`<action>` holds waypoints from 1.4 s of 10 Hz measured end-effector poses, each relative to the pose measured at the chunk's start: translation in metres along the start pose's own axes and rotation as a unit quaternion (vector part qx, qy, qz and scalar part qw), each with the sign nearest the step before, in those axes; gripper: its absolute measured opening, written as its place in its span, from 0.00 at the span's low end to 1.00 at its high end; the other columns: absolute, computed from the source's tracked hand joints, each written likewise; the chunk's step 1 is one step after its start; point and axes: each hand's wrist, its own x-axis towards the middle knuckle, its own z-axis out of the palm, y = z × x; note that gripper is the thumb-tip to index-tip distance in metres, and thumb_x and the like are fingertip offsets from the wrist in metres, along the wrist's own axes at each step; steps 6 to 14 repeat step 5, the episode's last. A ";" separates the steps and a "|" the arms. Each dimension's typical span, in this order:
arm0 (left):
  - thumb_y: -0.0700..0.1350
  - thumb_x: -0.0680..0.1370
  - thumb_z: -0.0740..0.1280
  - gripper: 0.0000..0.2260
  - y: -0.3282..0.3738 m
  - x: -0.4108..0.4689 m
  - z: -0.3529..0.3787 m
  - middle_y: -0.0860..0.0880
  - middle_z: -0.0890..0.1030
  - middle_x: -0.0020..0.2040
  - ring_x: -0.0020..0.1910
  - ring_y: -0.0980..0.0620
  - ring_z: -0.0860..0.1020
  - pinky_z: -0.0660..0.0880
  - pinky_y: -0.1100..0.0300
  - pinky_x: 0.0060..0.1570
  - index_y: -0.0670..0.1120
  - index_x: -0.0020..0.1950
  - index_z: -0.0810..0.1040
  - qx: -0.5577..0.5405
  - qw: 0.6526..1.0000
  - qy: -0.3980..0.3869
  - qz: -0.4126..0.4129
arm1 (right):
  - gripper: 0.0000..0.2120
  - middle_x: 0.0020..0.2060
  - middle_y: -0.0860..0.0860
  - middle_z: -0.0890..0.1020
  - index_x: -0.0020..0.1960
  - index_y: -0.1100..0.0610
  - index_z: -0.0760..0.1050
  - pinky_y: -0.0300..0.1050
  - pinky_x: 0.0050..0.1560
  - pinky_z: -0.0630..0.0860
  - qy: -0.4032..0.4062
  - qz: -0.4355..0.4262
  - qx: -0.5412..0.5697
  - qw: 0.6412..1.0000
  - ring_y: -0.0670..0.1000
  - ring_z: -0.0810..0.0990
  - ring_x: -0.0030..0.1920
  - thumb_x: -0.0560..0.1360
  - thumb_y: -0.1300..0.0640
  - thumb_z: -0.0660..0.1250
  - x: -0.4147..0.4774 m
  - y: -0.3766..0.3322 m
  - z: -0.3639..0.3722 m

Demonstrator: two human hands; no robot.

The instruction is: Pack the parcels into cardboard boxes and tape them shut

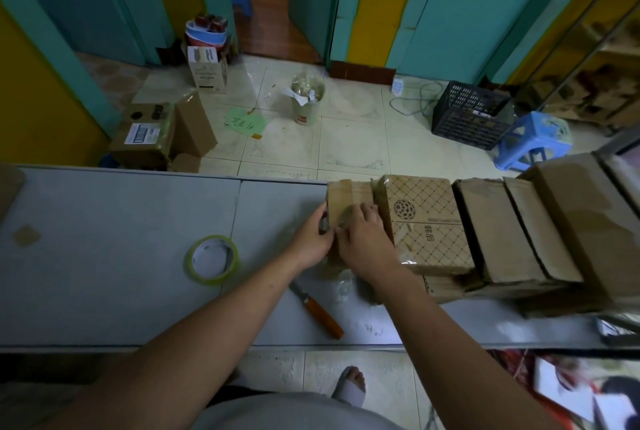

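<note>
Small cardboard box (346,201): on the bench (121,221), between both grips.
Left grip (311,239): clamped on its left edge.
Right grip (367,239): fingers flat, pressing its top.

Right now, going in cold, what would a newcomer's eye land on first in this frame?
Both hands meet on a small cardboard box at the far edge of the grey table: the left hand holds its side, the right hand rests on top. To its right, a patterned box heads a row of plain boxes. Nearer, a tape roll and an orange-handled knife lie on the table.
</note>
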 end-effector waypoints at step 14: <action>0.69 0.81 0.59 0.41 -0.041 -0.021 -0.069 0.45 0.59 0.85 0.83 0.44 0.59 0.57 0.46 0.80 0.47 0.85 0.55 0.503 0.864 0.018 -0.027 | 0.25 0.80 0.56 0.63 0.77 0.54 0.68 0.44 0.72 0.59 0.099 -0.102 0.091 0.986 0.56 0.61 0.80 0.83 0.46 0.65 -0.014 -0.002 -0.022</action>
